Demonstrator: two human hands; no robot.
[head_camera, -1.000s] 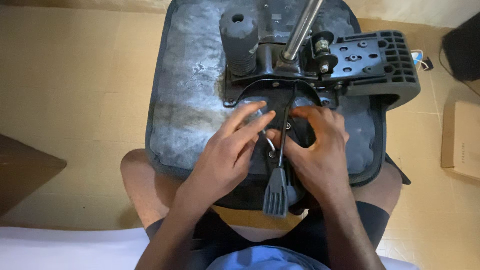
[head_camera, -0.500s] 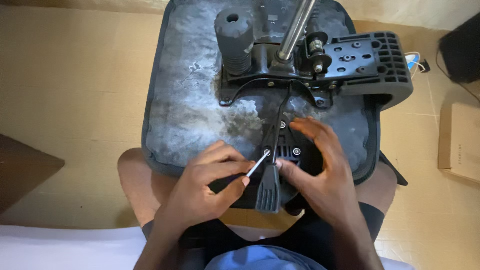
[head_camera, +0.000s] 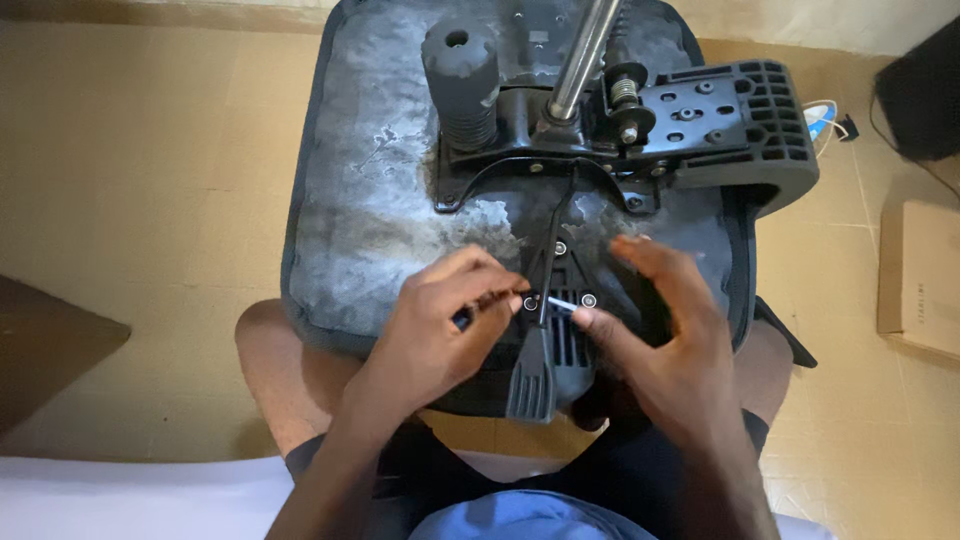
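An upturned office chair seat (head_camera: 380, 200) lies across my lap, its grey underside facing up. A black tilt mechanism (head_camera: 560, 150) with a chrome gas column (head_camera: 580, 55) is bolted to it. A black lever with a paddle end (head_camera: 530, 380) runs down toward me. My left hand (head_camera: 440, 330) grips a small thin tool (head_camera: 560, 303), whose silver tip lies beside a bolt (head_camera: 530, 303) on the slotted black bracket (head_camera: 570, 340). My right hand (head_camera: 670, 340) hovers over the bracket with fingers spread, and its thumb touches the tool's tip.
A black spring housing cylinder (head_camera: 462, 80) and a black ribbed plate (head_camera: 740, 120) stick up from the mechanism. A cardboard box (head_camera: 920, 280) lies on the tan floor at right, with a dark object (head_camera: 925, 90) behind it. A dark brown piece (head_camera: 50, 350) sits at left.
My left hand drew back with the tool, then moved it up to the bolt. My right hand lifted off the bracket and spread its fingers.
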